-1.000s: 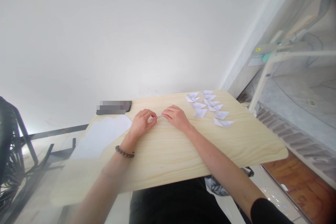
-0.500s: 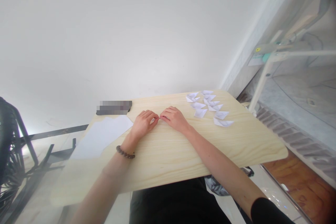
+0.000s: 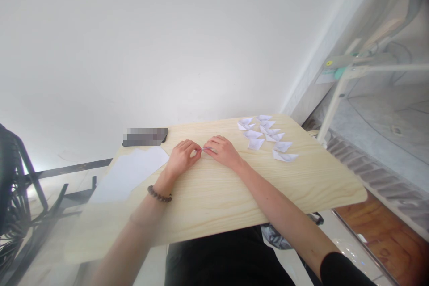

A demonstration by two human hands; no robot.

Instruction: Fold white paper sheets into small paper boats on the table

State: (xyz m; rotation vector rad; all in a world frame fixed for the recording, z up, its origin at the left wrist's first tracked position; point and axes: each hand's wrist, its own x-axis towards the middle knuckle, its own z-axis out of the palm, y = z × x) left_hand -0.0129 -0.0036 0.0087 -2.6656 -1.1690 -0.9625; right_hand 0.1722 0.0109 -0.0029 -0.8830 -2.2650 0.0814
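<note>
left hand (image 3: 182, 157) and right hand (image 3: 224, 153) both have fingers (image 3: 213, 145) pinched on a small folded white paper piece (image 3: 203, 149), mostly hidden between them over the pale wood-grain worktop (image 3: 214, 205), so uneven tension could tear it or skew its folds.

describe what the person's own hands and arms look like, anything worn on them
The left hand and right hand wear no gloves. Around the left wrist is a bracelet of round, dark brown beads; the right wrist has none. A black sleeve shows on the right arm, ending above the forearm. No left sleeve is in view.
</note>
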